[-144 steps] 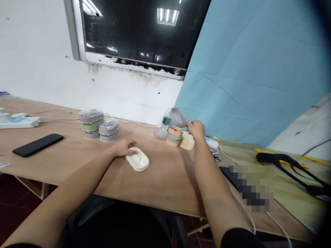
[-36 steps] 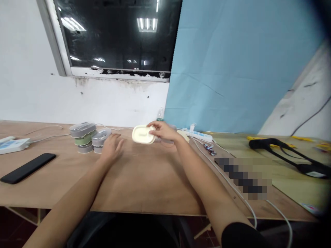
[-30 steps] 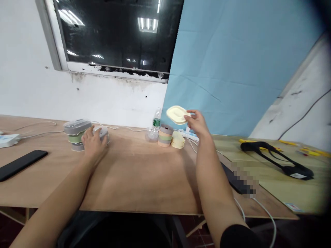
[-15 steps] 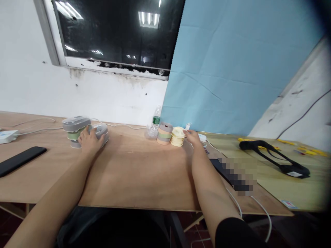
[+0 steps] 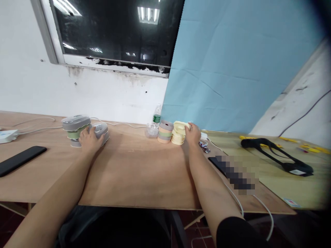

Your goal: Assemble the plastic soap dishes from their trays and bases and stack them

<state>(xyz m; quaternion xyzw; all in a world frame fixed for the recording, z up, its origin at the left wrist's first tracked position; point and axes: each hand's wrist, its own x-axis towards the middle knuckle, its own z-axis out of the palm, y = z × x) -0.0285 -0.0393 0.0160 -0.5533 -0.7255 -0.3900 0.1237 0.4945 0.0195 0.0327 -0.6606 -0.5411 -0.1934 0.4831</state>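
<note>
My left hand (image 5: 89,139) rests on a low stack of grey lidded containers (image 5: 101,132), its fingers curled around them, beside a taller grey and green stack (image 5: 75,126). Far across the wooden table (image 5: 139,172), my right hand (image 5: 192,133) pinches the top piece of a cream stack of lids (image 5: 179,134). Right beside that stands a stack of pink, green and grey container bases (image 5: 164,131).
A water bottle (image 5: 156,120) stands behind the bases. A black phone (image 5: 20,160) and a white power strip (image 5: 7,135) lie at the left. White cables, small clips (image 5: 204,147), a dark flat device and a black strap (image 5: 274,153) lie to the right on a green mat.
My right hand carried the cream lid from the middle of the table to the far cream stack and set it there. My left hand moved onto the grey containers and stayed.
</note>
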